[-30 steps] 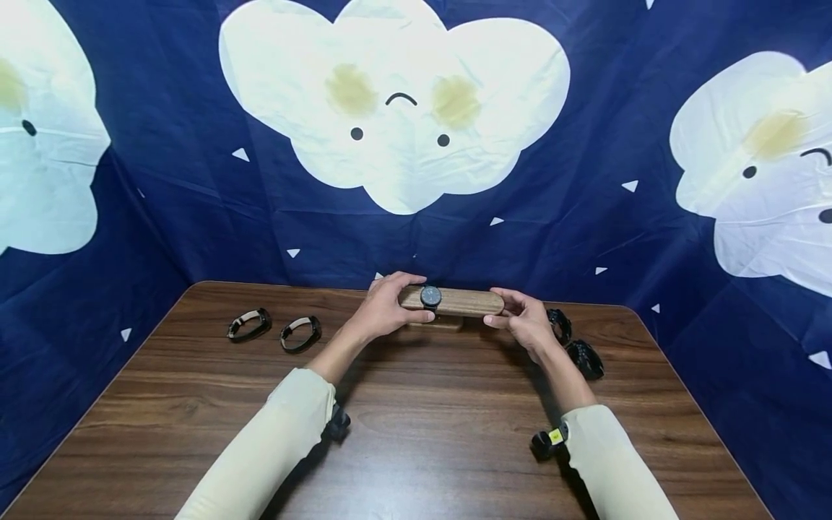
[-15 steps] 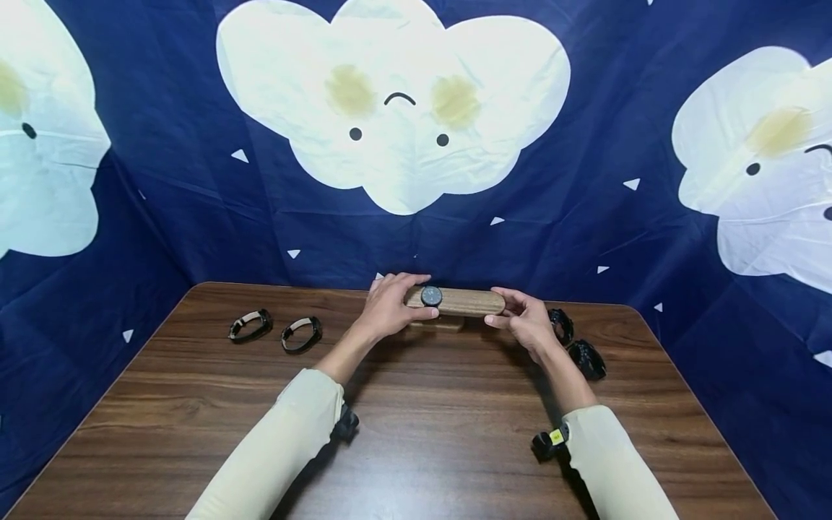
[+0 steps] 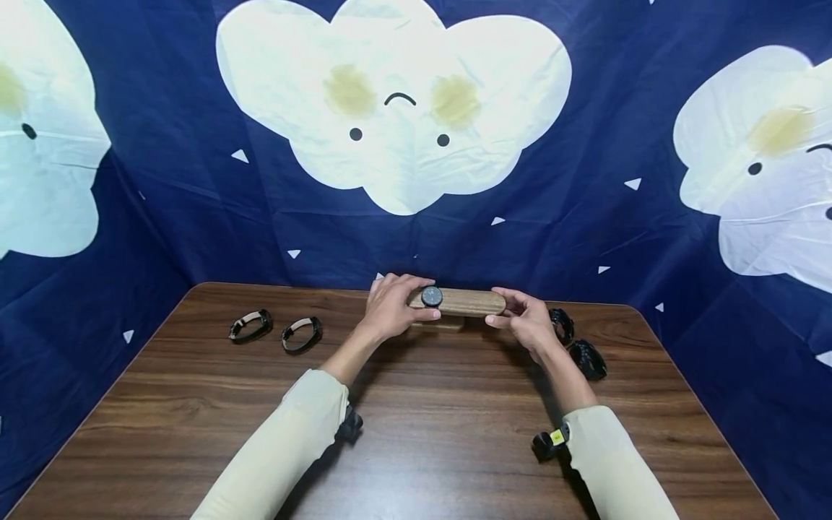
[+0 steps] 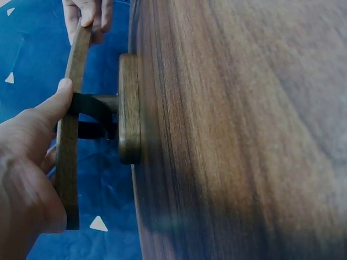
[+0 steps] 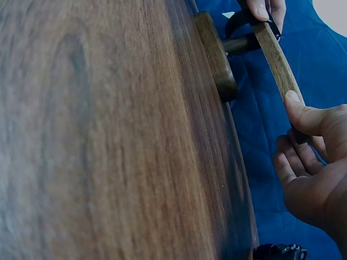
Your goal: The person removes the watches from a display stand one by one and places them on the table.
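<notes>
A wooden watch stand (image 3: 474, 302) with a rounded crossbar stands at the table's back edge; its base (image 4: 129, 108) shows in the left wrist view. A dark round-faced wristwatch (image 3: 432, 296) sits around the bar, left of its middle, its black strap (image 4: 95, 111) looping beneath. My left hand (image 3: 391, 307) spans the bar's left end, thumb in front and fingers behind, pinching at the watch. At the other end, my right hand (image 3: 529, 323) grips the bar between thumb and fingers. Its thumb (image 5: 301, 111) presses the near edge in the right wrist view.
Two dark bands with pale linings, the outer (image 3: 250, 326) and inner (image 3: 301, 335), lie left on the brown wooden table (image 3: 442, 433). Right of my right hand lie two black strapped items, the farther one (image 3: 562, 326) and nearer one (image 3: 587, 360). A blue curtain (image 3: 416, 245) hangs behind.
My left hand has shifted slightly right along the bar, and the watch has moved slightly right with it. My right hand keeps its hold on the bar's right end.
</notes>
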A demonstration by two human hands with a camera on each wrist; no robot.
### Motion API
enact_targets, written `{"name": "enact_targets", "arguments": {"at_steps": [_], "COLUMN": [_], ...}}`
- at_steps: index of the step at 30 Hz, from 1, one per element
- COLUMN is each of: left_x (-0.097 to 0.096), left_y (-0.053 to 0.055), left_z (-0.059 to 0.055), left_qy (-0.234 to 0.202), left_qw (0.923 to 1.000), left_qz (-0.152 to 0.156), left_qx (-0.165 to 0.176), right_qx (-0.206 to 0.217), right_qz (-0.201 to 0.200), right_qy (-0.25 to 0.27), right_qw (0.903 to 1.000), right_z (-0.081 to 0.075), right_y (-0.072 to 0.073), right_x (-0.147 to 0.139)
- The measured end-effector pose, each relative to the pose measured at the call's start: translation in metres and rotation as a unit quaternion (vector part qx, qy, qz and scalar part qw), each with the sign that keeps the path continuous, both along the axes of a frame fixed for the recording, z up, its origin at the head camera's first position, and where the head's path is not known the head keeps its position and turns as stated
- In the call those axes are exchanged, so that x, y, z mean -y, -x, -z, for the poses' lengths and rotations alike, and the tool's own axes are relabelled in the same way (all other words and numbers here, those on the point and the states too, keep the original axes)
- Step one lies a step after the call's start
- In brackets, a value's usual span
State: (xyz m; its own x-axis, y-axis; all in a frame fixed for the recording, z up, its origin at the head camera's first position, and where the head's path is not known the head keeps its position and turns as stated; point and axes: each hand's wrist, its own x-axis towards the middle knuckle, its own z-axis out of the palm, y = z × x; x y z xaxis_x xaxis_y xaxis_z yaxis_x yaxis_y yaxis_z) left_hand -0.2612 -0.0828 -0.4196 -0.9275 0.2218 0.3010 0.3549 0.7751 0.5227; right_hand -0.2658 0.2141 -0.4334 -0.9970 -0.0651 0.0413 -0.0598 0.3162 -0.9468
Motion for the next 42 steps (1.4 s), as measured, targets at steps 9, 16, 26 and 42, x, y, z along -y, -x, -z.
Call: {"name": "enact_targets", "arguments": {"at_steps": [9,16,26,42], "left_x": [0.003,0.014,0.025,0.029], "left_y": [-0.002,0.013,0.045,0.039], "left_z": [-0.002,0.01,0.044,0.034], "left_qy": [-0.009,-0.032,-0.068,-0.084], "left_qw": [0.9999,0.999,0.9958,0.9933], "left_qz": [-0.002,0.026,0.06,0.078], "left_qx": [-0.005,-0.019,-0.008,0.017], "right_qx": [-0.014,-0.016,-0.006,-0.019], "right_qz": [-0.003,0.004,0.002,-0.005], "right_qy": [0.006,0.006,0.001,0.007], "right_qw": [0.9999,0.9998,1.0,0.9998], "right_z": [-0.001,0.0,0.005,0.005], "right_y": [0.001,0.002,0.001,0.0], "right_x": [0.001,0.002,0.001,-0.001]}}
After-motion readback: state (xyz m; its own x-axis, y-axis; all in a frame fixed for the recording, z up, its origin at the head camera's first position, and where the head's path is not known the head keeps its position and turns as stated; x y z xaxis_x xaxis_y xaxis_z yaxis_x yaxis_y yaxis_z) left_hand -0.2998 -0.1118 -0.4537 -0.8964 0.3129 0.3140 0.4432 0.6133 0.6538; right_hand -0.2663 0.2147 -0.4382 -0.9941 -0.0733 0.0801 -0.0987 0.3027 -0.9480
